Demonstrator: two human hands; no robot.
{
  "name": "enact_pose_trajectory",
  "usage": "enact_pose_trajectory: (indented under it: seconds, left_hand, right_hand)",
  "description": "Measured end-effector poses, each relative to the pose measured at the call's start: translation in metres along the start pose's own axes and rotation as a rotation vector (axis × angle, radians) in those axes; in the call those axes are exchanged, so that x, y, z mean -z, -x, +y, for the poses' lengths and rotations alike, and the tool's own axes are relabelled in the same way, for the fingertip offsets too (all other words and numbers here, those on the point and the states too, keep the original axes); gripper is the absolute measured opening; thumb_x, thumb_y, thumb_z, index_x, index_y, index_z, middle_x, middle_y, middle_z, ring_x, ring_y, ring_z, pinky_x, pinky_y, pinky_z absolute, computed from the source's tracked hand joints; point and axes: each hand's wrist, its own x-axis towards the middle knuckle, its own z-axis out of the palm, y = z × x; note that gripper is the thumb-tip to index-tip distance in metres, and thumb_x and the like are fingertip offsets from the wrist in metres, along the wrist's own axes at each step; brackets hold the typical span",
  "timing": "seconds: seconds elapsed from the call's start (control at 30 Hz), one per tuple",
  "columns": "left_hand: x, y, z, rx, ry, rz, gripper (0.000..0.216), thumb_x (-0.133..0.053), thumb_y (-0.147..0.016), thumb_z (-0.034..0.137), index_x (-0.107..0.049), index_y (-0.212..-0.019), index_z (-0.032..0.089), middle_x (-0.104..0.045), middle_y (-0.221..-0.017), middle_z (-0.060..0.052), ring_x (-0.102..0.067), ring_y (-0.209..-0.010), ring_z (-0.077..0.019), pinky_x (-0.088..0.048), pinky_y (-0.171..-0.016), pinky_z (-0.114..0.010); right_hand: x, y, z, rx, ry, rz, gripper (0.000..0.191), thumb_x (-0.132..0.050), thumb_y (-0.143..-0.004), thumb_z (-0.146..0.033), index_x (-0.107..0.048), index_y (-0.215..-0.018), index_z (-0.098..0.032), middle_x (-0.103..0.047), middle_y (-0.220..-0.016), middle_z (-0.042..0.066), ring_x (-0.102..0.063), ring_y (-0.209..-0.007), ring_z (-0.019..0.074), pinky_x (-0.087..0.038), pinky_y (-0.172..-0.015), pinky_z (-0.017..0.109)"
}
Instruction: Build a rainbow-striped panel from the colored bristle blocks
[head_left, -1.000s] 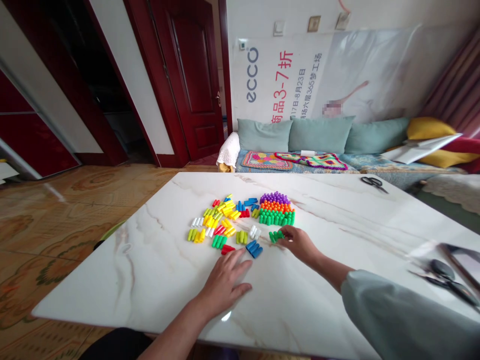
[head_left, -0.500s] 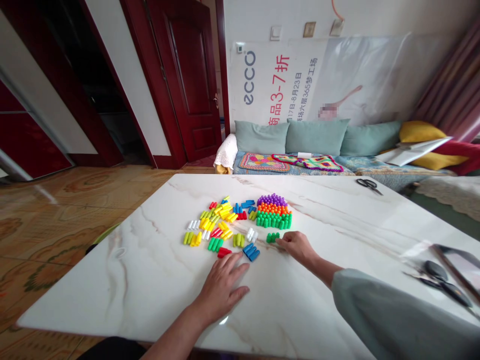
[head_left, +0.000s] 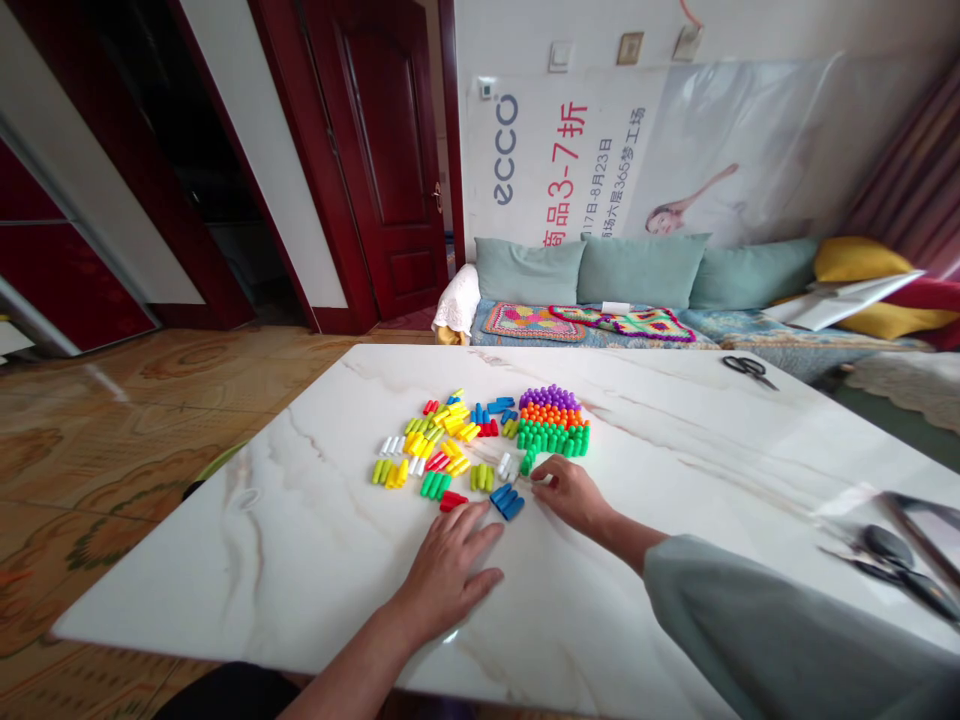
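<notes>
Loose plastic pegs in yellow, red, white, green and blue lie scattered on the white marble table. To their right stands a tidy block of upright pegs in purple, orange and green rows. My left hand lies flat and open on the table, its fingertips just short of a red peg and a few blue pegs. My right hand is curled, with its fingertips pinched on a few green pegs at the block's near left corner.
Scissors lie near the table's far right edge. Dark tools and a flat device rest at the right edge. A sofa with cushions stands behind the table, and a red door is at the back left.
My right hand has slid left, taking the few green pegs from the block's near right side to its near left corner. The left hand has stayed flat in place.
</notes>
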Motion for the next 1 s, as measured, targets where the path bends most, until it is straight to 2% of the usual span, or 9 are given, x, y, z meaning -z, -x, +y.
enact_pose_trajectory:
  seconds: [0.1,0.37,0.57,0.7,0.8,1.0]
  left_hand:
    - [0.000,0.000,0.000,0.000,-0.003,-0.003,0.047,-0.055,-0.088,0.046,-0.053,-0.132,0.027,-0.042,-0.146,-0.010,-0.039,-0.131,-0.0315,-0.035,-0.105,-0.052]
    - [-0.003,0.001,-0.002,-0.012,0.001,0.020,0.048,-0.057,-0.087,0.045,-0.052,-0.132,0.028,-0.042,-0.146,-0.009,-0.040,-0.130,-0.0313,-0.036,-0.105,-0.051]
    - [-0.001,0.001,-0.001,-0.005,0.001,0.015,0.048,-0.056,-0.088,0.044,-0.053,-0.132,0.027,-0.042,-0.146,-0.009,-0.039,-0.131,-0.0314,-0.036,-0.105,-0.051]
    - [-0.001,0.001,0.000,-0.008,-0.008,0.021,0.047,-0.056,-0.088,0.044,-0.053,-0.131,0.027,-0.043,-0.146,-0.009,-0.039,-0.130,-0.0312,-0.036,-0.105,-0.051]
    - [-0.001,0.001,0.001,-0.007,-0.016,0.018,0.046,-0.056,-0.088,0.044,-0.053,-0.131,0.027,-0.043,-0.145,-0.010,-0.039,-0.131,-0.0309,-0.036,-0.105,-0.051]
    - [-0.001,0.001,0.000,-0.014,-0.012,0.021,0.046,-0.056,-0.088,0.043,-0.053,-0.131,0.027,-0.043,-0.145,-0.009,-0.040,-0.130,-0.0311,-0.037,-0.104,-0.050]
  right_hand:
    - [-0.003,-0.002,-0.001,0.057,0.003,-0.008,0.020,-0.056,-0.074,-0.012,-0.073,-0.082,-0.018,-0.065,-0.092,0.006,-0.060,-0.079,0.0149,-0.048,-0.078,0.025]
    - [-0.006,-0.007,-0.002,0.043,0.020,-0.063,0.043,-0.058,-0.075,-0.019,-0.065,-0.118,-0.014,-0.062,-0.111,0.010,-0.061,-0.078,0.0153,-0.049,-0.080,0.027]
    - [-0.003,-0.005,-0.008,0.058,0.021,-0.138,0.056,-0.060,-0.071,-0.018,-0.059,-0.127,-0.022,-0.053,-0.136,0.006,-0.063,-0.092,0.0178,-0.047,-0.086,0.026]
    - [0.000,-0.005,-0.011,0.073,0.032,-0.186,0.064,-0.061,-0.070,-0.018,-0.054,-0.133,-0.024,-0.048,-0.143,0.004,-0.062,-0.100,0.0199,-0.047,-0.088,0.028]
    - [0.000,-0.005,-0.010,0.083,0.020,-0.191,0.063,-0.061,-0.070,-0.018,-0.054,-0.132,-0.023,-0.048,-0.143,0.006,-0.062,-0.098,0.0194,-0.048,-0.086,0.028]
    - [-0.005,-0.007,-0.003,0.063,-0.009,-0.104,0.051,-0.055,-0.070,-0.012,-0.063,-0.120,-0.016,-0.060,-0.126,0.010,-0.062,-0.082,0.0165,-0.049,-0.081,0.028]
